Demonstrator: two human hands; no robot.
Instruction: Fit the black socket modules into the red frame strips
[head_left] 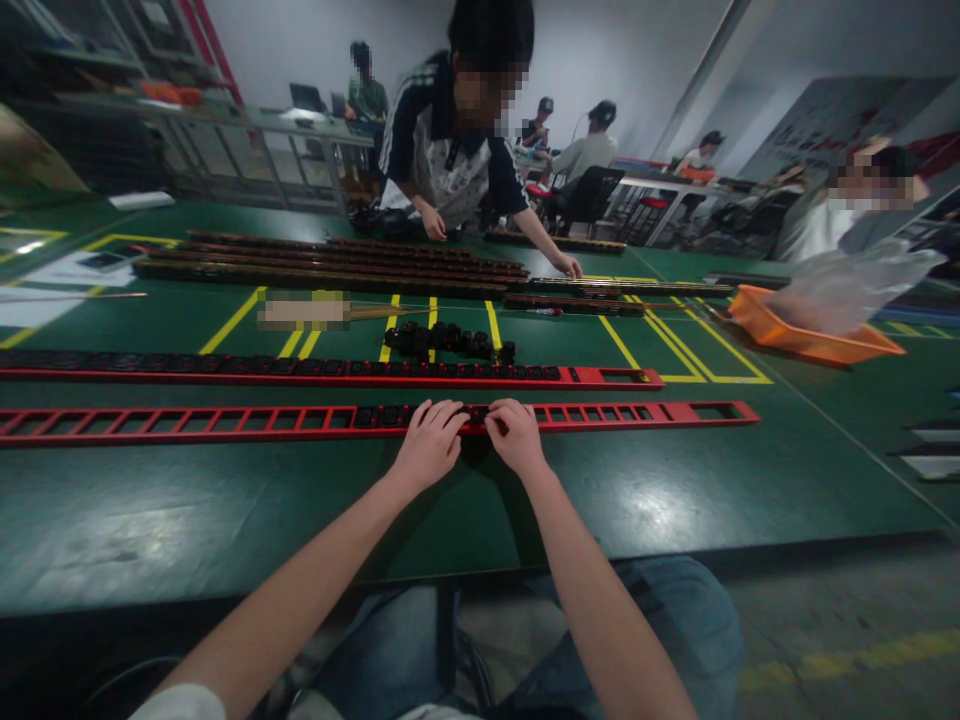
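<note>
A long red slotted rail (pixel 270 420) lies across the table in front of me, with a few black square modules (pixel 389 414) set in its openings. My left hand (pixel 433 440) is bent over the rail, its fingertips against a black square module (pixel 478 413) at the middle. Curled in a pinch, my right hand (pixel 516 437) meets the same module from the right. The fingers partly hide that module and the rail around it. Just beyond lies a second red rail (pixel 619 379), its row of openings largely filled with black modules.
Several loose black modules (pixel 442 338) lie in a pile past the rails. Long dark bars (pixel 337 262) are stacked farther back, where a co-worker (pixel 457 150) leans over the table. An orange bin (pixel 810 335) with a clear plastic bag (pixel 847 285) stands at the right.
</note>
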